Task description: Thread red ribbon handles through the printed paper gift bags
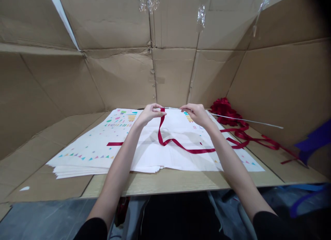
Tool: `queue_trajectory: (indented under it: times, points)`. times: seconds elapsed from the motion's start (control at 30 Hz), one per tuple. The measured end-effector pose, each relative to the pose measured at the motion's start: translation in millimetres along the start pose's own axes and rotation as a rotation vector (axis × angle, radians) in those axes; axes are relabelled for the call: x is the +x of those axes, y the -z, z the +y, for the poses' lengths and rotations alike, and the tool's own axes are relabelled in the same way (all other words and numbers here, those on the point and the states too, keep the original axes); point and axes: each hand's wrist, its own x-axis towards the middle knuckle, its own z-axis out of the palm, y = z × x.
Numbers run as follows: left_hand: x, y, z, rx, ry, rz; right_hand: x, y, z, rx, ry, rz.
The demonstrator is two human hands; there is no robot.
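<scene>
Red ribbon [196, 151]: end pinched in the left hand [151, 113] at the tip of a thin rod [245, 120] over the birthday-print stack's [147, 157] far side, rod gripped by the right hand [196, 113], slack across the stack possibly snagging, tugging the end loose.

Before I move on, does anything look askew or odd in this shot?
The red ribbon lies heaped in loose loops at the right rather than neatly wound, and the printed white sheets overlap unevenly at their front left edges.

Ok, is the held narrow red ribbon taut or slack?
Slack: the narrow red ribbon droops from the left fingers and curves over white printed sheets.
</scene>
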Motion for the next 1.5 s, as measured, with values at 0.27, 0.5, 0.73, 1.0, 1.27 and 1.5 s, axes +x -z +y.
queue_trajectory:
  times: [0.27, 0.5, 0.73, 1.0, 1.27, 1.5]
  points:
    - [2.5, 2.6, -1.8, -0.047, -0.079, 0.019, 0.7, -1.9, 2.9, 0.009, -0.033, -0.094]
    - [5.6, 3.0, -4.0, -0.047, -0.213, -0.023, 1.2, -1.5, 3.5, 0.022, -0.062, -0.115]
    - [6.3, -0.1, -3.9, -0.014, -0.135, 0.03, 1.0, -0.3, 3.9, 0.022, -0.051, -0.143]
    - [4.6, 3.8, -2.8, 0.222, -0.19, 0.083, 0.5, 1.0, 2.3, 0.022, -0.057, -0.148]
    - [1.7, -0.6, -0.7, 0.012, -0.048, 0.007, 0.4, 1.1, 3.4, 0.026, -0.078, -0.156]
    - [2.7, 0.3, -1.9, -0.048, 0.002, 0.011, 0.4, 1.1, 0.8, 0.021, -0.076, -0.144]
